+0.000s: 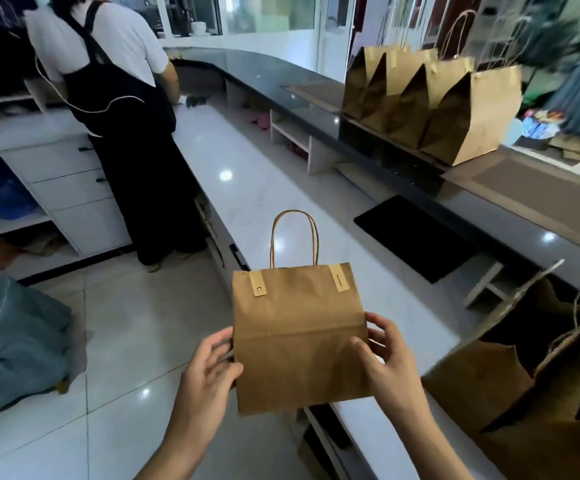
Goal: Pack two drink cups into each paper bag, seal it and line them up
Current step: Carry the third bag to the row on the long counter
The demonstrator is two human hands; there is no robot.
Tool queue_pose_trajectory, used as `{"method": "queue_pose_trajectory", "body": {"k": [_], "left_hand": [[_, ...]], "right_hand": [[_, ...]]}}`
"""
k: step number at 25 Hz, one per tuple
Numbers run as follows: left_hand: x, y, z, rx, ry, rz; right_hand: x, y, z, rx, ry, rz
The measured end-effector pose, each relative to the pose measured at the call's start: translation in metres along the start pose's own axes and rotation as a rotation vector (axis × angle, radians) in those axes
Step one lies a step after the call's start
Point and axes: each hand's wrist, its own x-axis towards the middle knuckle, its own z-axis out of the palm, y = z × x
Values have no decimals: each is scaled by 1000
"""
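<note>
Four sealed brown paper bags (434, 102) stand lined up on the dark surface (257, 74), upper right. Lower centre, left hand (208, 368) and right hand (385, 358) each grip a flat, still unpacked brown paper bag (299, 337).

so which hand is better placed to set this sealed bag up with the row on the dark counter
Right, probably. The right hand grips the sealed paper bag on the side nearer the row of sealed bags on the dark counter; the left hand would reach across.
</note>
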Motion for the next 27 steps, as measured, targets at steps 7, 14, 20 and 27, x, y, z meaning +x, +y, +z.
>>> {"method": "queue_pose_trajectory", "body": {"k": [7, 14, 20, 27], "left_hand": [[89, 36, -7, -21, -164, 96], [150, 76, 34, -56, -265, 204], [170, 128, 90, -101, -250, 354], [185, 167, 158, -165, -378, 442]], "right_hand": [[59, -38, 24, -19, 135, 3], [117, -77, -5, -60, 246, -52], [168, -123, -45, -78, 356, -106], [207, -171, -111, -256, 410, -131]]}}
